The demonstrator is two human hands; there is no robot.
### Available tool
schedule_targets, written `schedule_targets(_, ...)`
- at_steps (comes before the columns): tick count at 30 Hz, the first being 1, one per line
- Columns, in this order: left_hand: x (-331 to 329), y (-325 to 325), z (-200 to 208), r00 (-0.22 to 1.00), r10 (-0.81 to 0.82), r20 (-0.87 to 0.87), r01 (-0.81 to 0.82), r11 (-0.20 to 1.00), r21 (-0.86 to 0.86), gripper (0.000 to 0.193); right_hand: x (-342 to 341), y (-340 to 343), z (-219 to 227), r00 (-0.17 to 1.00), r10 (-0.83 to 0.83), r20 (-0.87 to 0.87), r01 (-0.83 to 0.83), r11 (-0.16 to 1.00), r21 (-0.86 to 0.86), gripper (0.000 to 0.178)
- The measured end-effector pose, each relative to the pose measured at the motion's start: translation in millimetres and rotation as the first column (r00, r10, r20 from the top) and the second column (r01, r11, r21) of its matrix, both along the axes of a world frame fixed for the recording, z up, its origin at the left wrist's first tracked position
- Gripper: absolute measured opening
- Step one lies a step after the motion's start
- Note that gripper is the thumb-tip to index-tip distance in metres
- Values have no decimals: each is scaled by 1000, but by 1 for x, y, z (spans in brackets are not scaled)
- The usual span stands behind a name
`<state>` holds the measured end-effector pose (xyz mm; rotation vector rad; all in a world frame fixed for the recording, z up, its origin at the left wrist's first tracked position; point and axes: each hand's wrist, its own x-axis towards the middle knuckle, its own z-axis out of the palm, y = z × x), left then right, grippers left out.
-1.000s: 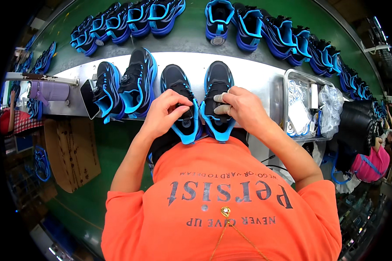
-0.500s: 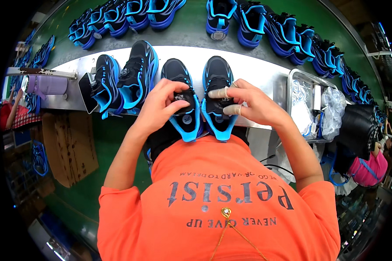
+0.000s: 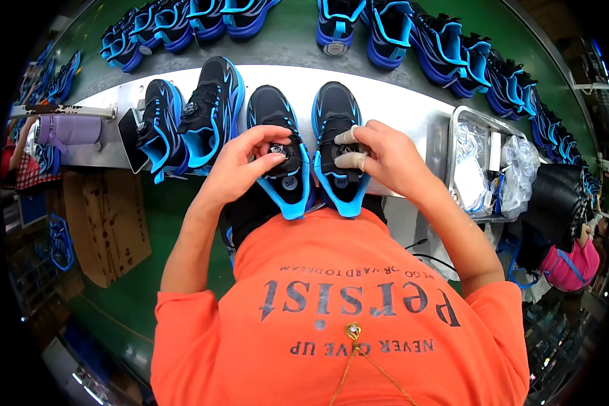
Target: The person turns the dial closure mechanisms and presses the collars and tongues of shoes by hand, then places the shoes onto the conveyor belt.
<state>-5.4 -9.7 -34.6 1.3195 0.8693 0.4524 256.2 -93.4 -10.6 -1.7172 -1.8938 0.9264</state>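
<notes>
From my remote station I see two black sneakers side by side, the left shoe [image 3: 291,164] and the right shoe [image 3: 327,154], upright with toes pointing away and openings toward the wearer. Both have bright blue collar linings and a round grey mark on the insole. Their toes lie over the metal worktop [image 3: 396,118], their heels reaching past its near edge

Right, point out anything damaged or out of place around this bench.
The white bar at the left, by the purple tumbler, looks worn: dark brown patches break up its paint, possibly rust.
</notes>
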Motion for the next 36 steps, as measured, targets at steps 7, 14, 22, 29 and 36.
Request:
schedule_targets(7,-5,-7,-1,985,-77,-153,117,956,269,34,-3,3,-6,996,13,83,-10,999,-33,32)
schedule_targets(14,10,-19,16,961,53,-272,61,917,395,33,-4,6,-2,992,87,-97,-92,994,-56,30)
schedule_targets(22,27,-56,49,973,49,-225,-2,979,206,19,4,7,-10,973,135,-185,-133,991,23,34)
schedule_targets(29,58,-87,24,968,213,136,-42,667,-744,30,6,12,-7,988,91,-128,-92,996,0,29)
schedule_targets(36,63,-95,12,921,373,110,-153,609,-779,22,0,5,-7,997,75,3,-75,994,-80,37)
